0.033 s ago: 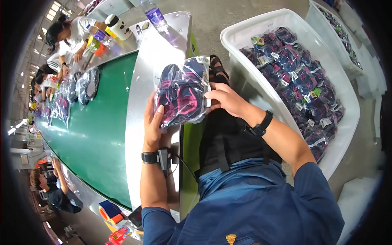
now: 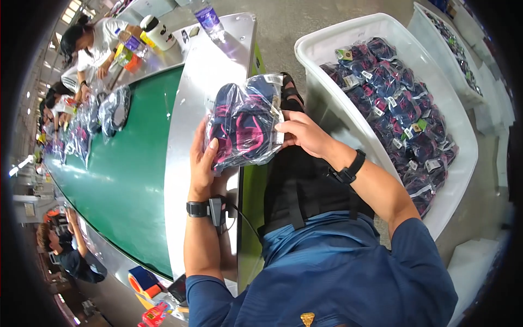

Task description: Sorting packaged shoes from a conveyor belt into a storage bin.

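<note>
A clear plastic bag with a pair of navy-and-pink sandals [image 2: 250,128] is held up in front of me, over the edge of the metal table. My left hand [image 2: 202,158] grips its lower left side, thumb on the front. On the right side, my right hand [image 2: 302,131] pinches the bag's edge near a white label [image 2: 279,131]. The fingers behind the bag are hidden on both hands. Both wrists wear black straps, and a grey device [image 2: 217,210] sits on the left one.
To my right stands a white bin [image 2: 310,54] heaped with bagged sandals [image 2: 406,109]. A green conveyor belt [image 2: 136,174] on the left carries more bags [image 2: 114,111]. Bottles, including a water bottle [image 2: 207,19], stand on the metal table [image 2: 188,103]. Co-workers [image 2: 101,41] are along the belt.
The bags on the belt have shifted slightly. My hands keep the same hold on the bagged sandals, with hardly any movement.
</note>
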Motion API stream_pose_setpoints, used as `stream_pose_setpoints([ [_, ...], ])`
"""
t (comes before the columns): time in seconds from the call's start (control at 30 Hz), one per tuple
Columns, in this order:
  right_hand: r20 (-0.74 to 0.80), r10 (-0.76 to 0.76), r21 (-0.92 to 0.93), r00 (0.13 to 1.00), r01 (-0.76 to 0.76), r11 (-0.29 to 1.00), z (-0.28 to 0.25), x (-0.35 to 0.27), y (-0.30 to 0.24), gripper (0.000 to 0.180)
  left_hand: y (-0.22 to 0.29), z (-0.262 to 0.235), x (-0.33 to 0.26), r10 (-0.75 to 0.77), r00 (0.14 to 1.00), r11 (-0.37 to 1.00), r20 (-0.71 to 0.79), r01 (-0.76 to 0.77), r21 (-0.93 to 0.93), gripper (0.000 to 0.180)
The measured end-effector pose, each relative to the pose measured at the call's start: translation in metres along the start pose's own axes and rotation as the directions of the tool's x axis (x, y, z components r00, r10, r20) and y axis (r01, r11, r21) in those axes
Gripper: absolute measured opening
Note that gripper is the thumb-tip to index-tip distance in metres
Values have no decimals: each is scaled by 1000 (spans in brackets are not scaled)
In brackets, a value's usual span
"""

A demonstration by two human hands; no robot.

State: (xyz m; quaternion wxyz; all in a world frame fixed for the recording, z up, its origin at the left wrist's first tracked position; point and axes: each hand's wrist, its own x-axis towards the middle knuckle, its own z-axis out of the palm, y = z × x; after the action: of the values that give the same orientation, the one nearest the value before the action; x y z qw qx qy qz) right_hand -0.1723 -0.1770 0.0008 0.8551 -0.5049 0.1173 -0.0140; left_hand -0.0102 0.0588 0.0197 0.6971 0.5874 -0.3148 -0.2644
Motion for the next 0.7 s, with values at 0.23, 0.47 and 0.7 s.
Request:
stream_pose_setpoints([
  [0.23, -25, -59, 15, 998, 59, 998, 6, -30, -5, 47, 8, 12, -1, 90, 992, 996, -86, -91, -19, 72],
  [0.47, 288, 113, -206, 951, -54, 977, -19, -83, -34, 50, 21, 14, -6, -155, 985, 969, 79, 167, -181, 74],
  [0.7, 44, 240, -108, 970, -234, 966, -69, -127, -4, 46, 18, 79, -23, -256, 727, 962, 638, 256, 94, 69],
])
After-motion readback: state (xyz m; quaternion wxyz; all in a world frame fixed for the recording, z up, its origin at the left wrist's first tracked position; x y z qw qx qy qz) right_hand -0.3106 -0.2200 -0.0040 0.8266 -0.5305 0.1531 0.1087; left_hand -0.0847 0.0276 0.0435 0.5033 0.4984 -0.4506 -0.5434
